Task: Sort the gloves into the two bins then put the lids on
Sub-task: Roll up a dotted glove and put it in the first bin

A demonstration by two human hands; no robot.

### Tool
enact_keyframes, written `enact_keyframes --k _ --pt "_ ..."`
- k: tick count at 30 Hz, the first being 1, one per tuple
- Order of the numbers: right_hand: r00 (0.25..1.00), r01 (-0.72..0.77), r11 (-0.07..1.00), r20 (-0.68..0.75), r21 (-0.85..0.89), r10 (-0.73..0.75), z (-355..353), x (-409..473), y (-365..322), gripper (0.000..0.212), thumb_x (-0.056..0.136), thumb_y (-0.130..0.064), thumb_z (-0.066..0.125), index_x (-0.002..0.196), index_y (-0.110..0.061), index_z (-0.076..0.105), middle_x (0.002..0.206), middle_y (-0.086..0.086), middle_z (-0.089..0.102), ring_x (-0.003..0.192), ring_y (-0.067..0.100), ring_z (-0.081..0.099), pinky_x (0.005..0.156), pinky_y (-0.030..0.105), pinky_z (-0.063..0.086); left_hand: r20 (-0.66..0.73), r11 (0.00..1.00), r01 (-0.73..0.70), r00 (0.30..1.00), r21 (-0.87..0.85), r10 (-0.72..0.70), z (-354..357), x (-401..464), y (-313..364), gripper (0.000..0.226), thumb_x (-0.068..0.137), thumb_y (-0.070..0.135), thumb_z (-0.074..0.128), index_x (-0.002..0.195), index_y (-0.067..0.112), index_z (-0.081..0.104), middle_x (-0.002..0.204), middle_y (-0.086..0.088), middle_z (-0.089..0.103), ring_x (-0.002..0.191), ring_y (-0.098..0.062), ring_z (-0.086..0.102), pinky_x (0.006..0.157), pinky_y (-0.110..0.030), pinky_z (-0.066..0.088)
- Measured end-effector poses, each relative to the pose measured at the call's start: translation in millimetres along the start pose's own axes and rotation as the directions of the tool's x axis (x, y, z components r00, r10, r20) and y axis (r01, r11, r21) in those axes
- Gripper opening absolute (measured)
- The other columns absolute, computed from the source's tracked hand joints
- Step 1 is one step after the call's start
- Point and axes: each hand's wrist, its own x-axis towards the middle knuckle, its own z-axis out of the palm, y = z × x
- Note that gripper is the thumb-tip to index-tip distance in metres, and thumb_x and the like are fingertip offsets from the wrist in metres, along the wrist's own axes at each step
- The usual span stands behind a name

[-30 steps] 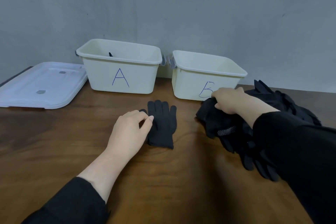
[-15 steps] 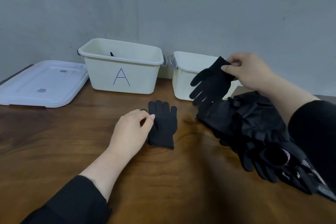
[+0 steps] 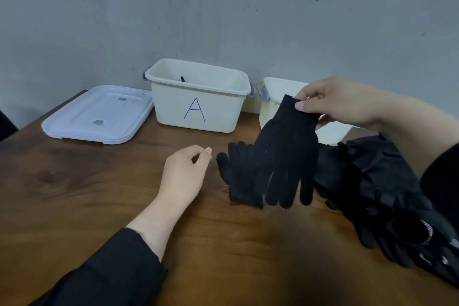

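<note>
**Knit glove held up over its mate on the tabletop**

Dark wooden table (image 3: 74,206) fills the lower view and runs back to a plain grey wall (image 3: 223,7).

Nearest, at 7 o'clock, a black sleeve (image 3: 111,271) leads up to the left hand (image 3: 183,176), which sits just above the wood near the centre. Its thumb and forefinger tips are pinched together and hold nothing; the other fingers curl loosely.

At 4 o'clock a heap of black gloves (image 3: 387,196) sprawls along the right side of the table, some with pale markings near the lower edge.

Just right of the left hand, at about the centre, a black knit glove (image 3: 238,176) lies flat on the wood, fingers pointing away toward the wall. It is close to the left hand but not touching it.

Partly covering that flat glove in the view, a second black knit glove (image 3: 288,156) hangs fingers-down. The right hand (image 3: 340,104), at 2 o'clock, grips it by the cuff between thumb and fingers.

Farther back, at 12 o'clock, the cream bin marked A (image 3: 198,107) stands open, with a sliver of something dark showing inside. To its right, the second cream bin (image 3: 273,97) is largely hidden behind the right hand and hanging glove. At 10 o'clock a white lid (image 3: 99,114) lies flat beside bin A.
</note>
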Motion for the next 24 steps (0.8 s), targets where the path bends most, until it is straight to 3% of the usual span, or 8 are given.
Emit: enact_keyframes --k 2,6,9,10,12,16,19,24 --pt "0.999 -0.003 1.000 -0.044 -0.016 0.003 6.7 8.5 -3.7 0.018 0.102 -0.023 0.058 0.099 -0.013 0.073 0.093 0.007 0.077 0.096 0.028 0.071 0.086 0.040 0.061 -0.009 1.000 0.016 1.000 -0.012 -0.016 -2.0 1.9 -2.5 0.036 0.100 0.040 0.049 0.073 0.019 0.062 0.069 -0.005 0.063 0.065 -0.019 0.056 0.062 -0.034 0.047" --pt "0.957 0.032 0.997 -0.286 -0.072 -0.052 17.3 29.6 -7.8 0.013 0.099 -0.028 0.060 0.094 -0.022 0.070 0.091 0.004 0.074 0.089 0.028 0.071 0.089 0.048 0.058 -0.017 1.000 0.014 1.000 -0.020 -0.014 -4.9 4.8 -6.1 0.036 0.100 0.039 0.050 0.068 0.025 0.058 0.067 -0.001 0.064 0.059 -0.013 0.052 0.062 -0.032 0.046" --pt "0.909 0.101 0.980 -0.385 -0.174 -0.162 39.7 27.6 -8.9 0.012 0.101 -0.029 0.058 0.098 -0.022 0.067 0.087 -0.003 0.069 0.074 0.007 0.062 0.069 0.018 0.048 -0.022 1.000 0.011 1.000 -0.012 -0.011 -6.8 7.2 -7.9 0.035 0.100 0.040 0.050 0.068 0.028 0.058 0.064 0.002 0.062 0.059 -0.012 0.053 0.063 -0.032 0.047" --pt "0.895 0.126 0.975 -0.402 -0.185 -0.192 54.3 23.2 -6.4 0.010 0.100 -0.029 0.058 0.099 -0.025 0.067 0.086 -0.007 0.068 0.072 0.002 0.058 0.066 0.015 0.043 -0.023 1.000 0.010 1.000 -0.011 -0.010 -6.9 8.0 -8.4 0.035 0.100 0.040 0.050 0.068 0.028 0.058 0.064 0.002 0.062 0.059 -0.012 0.052 0.062 -0.032 0.046" --pt "0.902 0.175 0.963 -0.358 -0.205 -0.241 94.8 12.5 10.2 0.010 0.099 -0.027 0.060 0.102 -0.026 0.069 0.092 -0.009 0.068 0.084 0.006 0.059 0.075 0.021 0.043 -0.018 1.000 0.001 1.000 -0.004 -0.001 -6.9 9.1 -10.0 0.035 0.100 0.040 0.050 0.068 0.028 0.057 0.066 0.002 0.063 0.058 -0.011 0.052 0.061 -0.031 0.045" --pt "0.946 0.256 0.920 -0.120 -0.296 -0.302 186.0 -16.8 61.8 0.011 0.098 -0.032 0.060 0.104 -0.028 0.069 0.106 -0.015 0.061 0.102 0.010 0.058 0.093 0.040 0.049 0.005 0.999 -0.033 0.999 0.020 0.033 -4.5 9.2 -11.4 0.035 0.100 0.040 0.050 0.073 0.023 0.063 0.066 0.002 0.062 0.067 -0.013 0.057 0.067 -0.033 0.047" --pt "0.946 0.234 0.951 -0.178 -0.201 -0.270 206.8 -29.6 77.3 0.025 0.099 -0.040 0.056 0.116 -0.029 0.070 0.121 -0.024 0.057 0.117 -0.001 0.052 0.102 0.036 0.045 0.083 0.992 -0.090 0.993 0.085 0.083 -0.7 8.4 -12.0 0.031 0.100 0.041 0.050 0.077 0.025 0.065 0.072 0.007 0.062 0.073 -0.009 0.057 0.071 -0.033 0.048" --pt "0.914 0.265 0.963 -0.302 -0.056 -0.269 203.3 -32.5 75.5 0.019 0.099 -0.037 0.055 0.106 -0.029 0.071 0.113 -0.026 0.062 0.115 0.002 0.057 0.100 0.036 0.047 0.231 0.959 -0.244 0.951 0.146 0.207 9.9 7.8 -17.0 0.017 0.097 0.040 0.056 0.103 0.034 0.070 0.097 0.017 0.059 0.092 -0.001 0.055 0.086 -0.026 0.046"
